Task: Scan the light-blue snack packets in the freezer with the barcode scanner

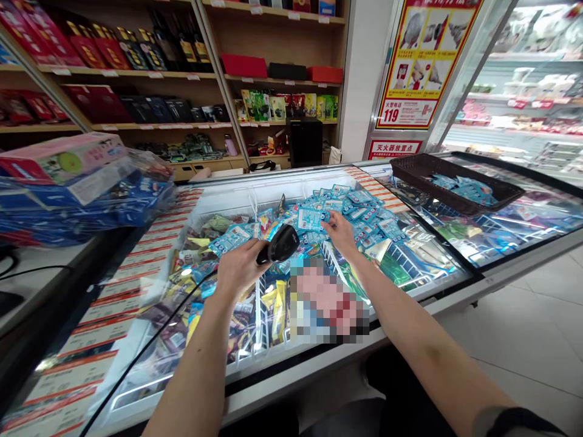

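My left hand (240, 267) is closed round a black corded barcode scanner (283, 243), its head tilted toward the right. Just beyond it, my right hand (339, 232) pinches the right edge of a light blue packet (310, 219), whose pale label panel faces up. Many similar blue packets (362, 209) lie in a loose heap behind and to the right of that hand, on the glass top of a chest freezer. A smaller group of blue packets (232, 237) rests to the left of the scanner. The scanner's cable (157, 332) trails down to the lower left.
Below the glass, the freezer (273, 379) holds wrapped goods in wire baskets. A dark brown tray (455, 182) with more blue packets stands at the right. Plastic-wrapped boxes (77, 182) are stacked at the left. Shelves (282, 79) line the back; a blurred patch hides part of the freezer front.
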`<state>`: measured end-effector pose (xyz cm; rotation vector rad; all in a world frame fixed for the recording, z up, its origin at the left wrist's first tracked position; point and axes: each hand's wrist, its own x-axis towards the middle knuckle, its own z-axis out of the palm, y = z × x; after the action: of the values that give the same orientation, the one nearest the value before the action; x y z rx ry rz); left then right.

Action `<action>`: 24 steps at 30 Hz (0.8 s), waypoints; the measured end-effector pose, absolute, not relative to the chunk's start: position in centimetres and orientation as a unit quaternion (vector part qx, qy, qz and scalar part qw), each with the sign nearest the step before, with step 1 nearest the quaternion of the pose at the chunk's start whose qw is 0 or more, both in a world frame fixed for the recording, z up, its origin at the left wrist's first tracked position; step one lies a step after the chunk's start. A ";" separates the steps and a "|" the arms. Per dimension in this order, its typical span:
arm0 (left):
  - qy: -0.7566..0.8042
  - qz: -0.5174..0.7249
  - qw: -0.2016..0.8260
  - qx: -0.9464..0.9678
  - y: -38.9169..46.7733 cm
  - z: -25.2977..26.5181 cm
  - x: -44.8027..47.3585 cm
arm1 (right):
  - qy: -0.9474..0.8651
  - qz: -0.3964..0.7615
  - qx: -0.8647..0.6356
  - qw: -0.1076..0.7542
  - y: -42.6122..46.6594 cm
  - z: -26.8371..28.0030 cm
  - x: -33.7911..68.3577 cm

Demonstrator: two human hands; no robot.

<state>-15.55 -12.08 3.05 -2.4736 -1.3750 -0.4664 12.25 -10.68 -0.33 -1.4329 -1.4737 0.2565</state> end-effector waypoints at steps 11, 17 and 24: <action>-0.479 -0.149 0.148 -0.852 -12.0 2.8 -15.3 | -0.641 0.124 -0.560 0.510 -10.9 0.0 11.9; -0.480 -0.147 0.142 -0.853 -12.0 2.8 -15.3 | -0.647 0.114 -0.557 0.508 -10.8 -0.2 12.0; -0.482 -0.132 0.152 -0.852 -12.0 2.9 -15.4 | -0.645 0.105 -0.562 0.507 -10.9 -0.2 12.0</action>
<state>-15.35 -12.00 2.88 -2.4462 -1.3845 -0.3785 11.97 -10.94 -0.22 -1.3553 -1.5565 0.2521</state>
